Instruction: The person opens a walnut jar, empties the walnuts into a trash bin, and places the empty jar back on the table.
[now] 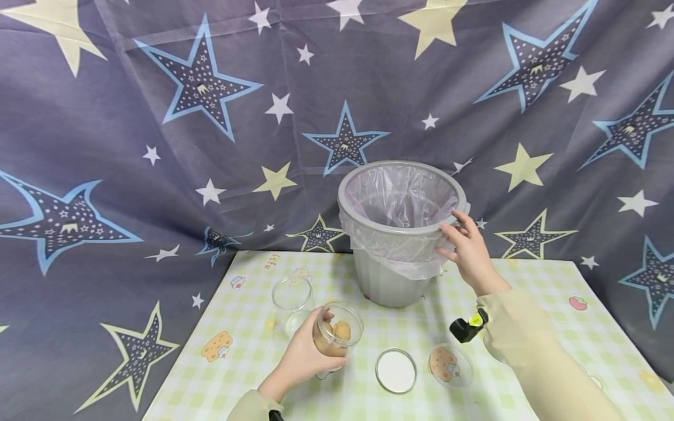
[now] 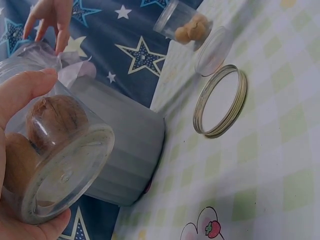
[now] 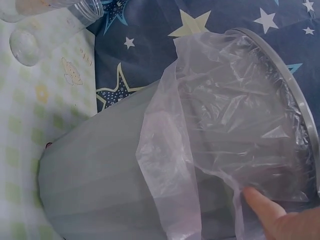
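My left hand (image 1: 307, 352) grips a clear jar (image 1: 343, 323) whose mouth faces up and shows no lid. Brown round walnuts (image 2: 54, 120) lie inside it, and the thumb crosses the jar's side in the left wrist view. At the right side of a grey bin (image 1: 392, 275), my right hand (image 1: 468, 252) has its fingers spread apart. Its fingertips touch the rim and the translucent liner (image 3: 235, 115) folded over it. In the right wrist view only one finger (image 3: 265, 207) shows against the liner; the other fingers are hidden there.
Another clear jar (image 1: 292, 301) stands left of the held one. A metal-rimmed round lid (image 1: 396, 371) and a clear disc-like lid (image 1: 459, 374) lie on the checked tablecloth (image 1: 184, 380). In the left wrist view, a further jar (image 2: 182, 22) holds walnuts. A starry curtain (image 1: 158, 117) hangs behind.
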### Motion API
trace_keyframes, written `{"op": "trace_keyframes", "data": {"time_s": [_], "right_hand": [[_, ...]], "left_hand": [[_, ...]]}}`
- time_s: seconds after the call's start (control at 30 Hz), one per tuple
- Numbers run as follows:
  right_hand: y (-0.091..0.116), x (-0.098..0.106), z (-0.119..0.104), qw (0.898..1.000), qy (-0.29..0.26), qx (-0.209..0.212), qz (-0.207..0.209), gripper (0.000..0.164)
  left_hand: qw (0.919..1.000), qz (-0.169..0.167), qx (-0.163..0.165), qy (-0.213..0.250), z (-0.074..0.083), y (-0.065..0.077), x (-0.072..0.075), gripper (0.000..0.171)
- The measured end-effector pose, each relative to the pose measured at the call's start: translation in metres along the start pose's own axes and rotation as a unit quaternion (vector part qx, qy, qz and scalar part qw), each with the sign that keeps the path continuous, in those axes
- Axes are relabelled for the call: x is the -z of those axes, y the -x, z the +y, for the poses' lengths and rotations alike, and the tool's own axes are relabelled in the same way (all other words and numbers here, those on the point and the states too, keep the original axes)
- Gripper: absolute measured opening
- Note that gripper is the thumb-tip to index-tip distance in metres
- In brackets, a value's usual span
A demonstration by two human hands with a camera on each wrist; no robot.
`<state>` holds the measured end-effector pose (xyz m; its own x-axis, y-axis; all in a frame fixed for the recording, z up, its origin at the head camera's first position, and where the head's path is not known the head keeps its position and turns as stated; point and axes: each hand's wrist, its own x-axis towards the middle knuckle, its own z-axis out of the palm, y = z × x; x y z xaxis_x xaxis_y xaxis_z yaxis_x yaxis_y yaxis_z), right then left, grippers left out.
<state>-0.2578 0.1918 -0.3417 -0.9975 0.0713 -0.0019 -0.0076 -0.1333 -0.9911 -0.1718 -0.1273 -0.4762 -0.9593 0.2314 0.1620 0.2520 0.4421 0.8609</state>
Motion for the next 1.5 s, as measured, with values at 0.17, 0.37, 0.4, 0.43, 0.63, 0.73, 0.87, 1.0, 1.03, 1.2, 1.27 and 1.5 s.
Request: {"op": "trace_keyframes", "data": {"time_s": [0.17, 0.37, 0.4, 0.43, 0.63, 0.73, 0.87, 1.0, 1.03, 1.2, 1.27, 1.5], "right_hand": [[-0.006, -0.005, 0.002, 1.000, -0.004, -0.001, 0.027, 0.060], [-0.011, -0.011, 0.005, 0.997, 0.014, 0.009, 0.072, 0.059], [-0.011, -0.012, 0.005, 0.997, 0.016, 0.010, 0.078, 0.058], [-0.011, -0.012, 0.005, 0.996, 0.020, 0.011, 0.082, 0.058], [-0.012, -0.016, 0.007, 0.994, 0.028, 0.014, 0.106, 0.057], [-0.012, -0.016, 0.008, 0.993, 0.032, 0.019, 0.116, 0.055], [-0.012, -0.016, 0.009, 0.992, 0.039, 0.025, 0.120, 0.055], [-0.012, -0.016, 0.010, 0.992, 0.038, 0.025, 0.118, 0.056], [-0.012, -0.016, 0.010, 0.992, 0.037, 0.025, 0.118, 0.056], [-0.011, -0.016, 0.011, 0.991, 0.040, 0.033, 0.120, 0.056], [-0.011, -0.015, 0.011, 0.991, 0.043, 0.035, 0.121, 0.056], [-0.012, -0.016, 0.012, 0.991, 0.047, 0.032, 0.120, 0.055]], "left_hand": [[1.0000, -0.001, 0.000, -0.002, 0.000, -0.001, -0.002, 0.099], [1.0000, -0.001, 0.000, -0.005, 0.003, -0.002, -0.004, 0.098], [1.0000, 0.000, -0.001, -0.006, 0.003, -0.002, -0.004, 0.098], [1.0000, 0.000, -0.001, -0.008, 0.004, -0.002, -0.003, 0.098], [1.0000, 0.004, 0.003, -0.008, 0.008, -0.002, 0.000, 0.099], [0.9999, 0.008, 0.003, -0.009, 0.009, -0.003, 0.003, 0.100], [0.9997, 0.022, 0.007, -0.004, 0.011, -0.004, 0.007, 0.101], [0.9985, 0.045, 0.016, -0.025, 0.015, -0.006, 0.013, 0.104], [0.9980, 0.051, 0.019, -0.032, 0.017, -0.007, 0.016, 0.105], [0.9944, 0.071, 0.015, -0.078, 0.028, -0.015, 0.033, 0.108], [0.9930, 0.074, 0.005, -0.092, 0.033, -0.018, 0.040, 0.109], [0.9871, 0.080, -0.065, -0.123, 0.050, -0.032, 0.058, 0.100]]}}
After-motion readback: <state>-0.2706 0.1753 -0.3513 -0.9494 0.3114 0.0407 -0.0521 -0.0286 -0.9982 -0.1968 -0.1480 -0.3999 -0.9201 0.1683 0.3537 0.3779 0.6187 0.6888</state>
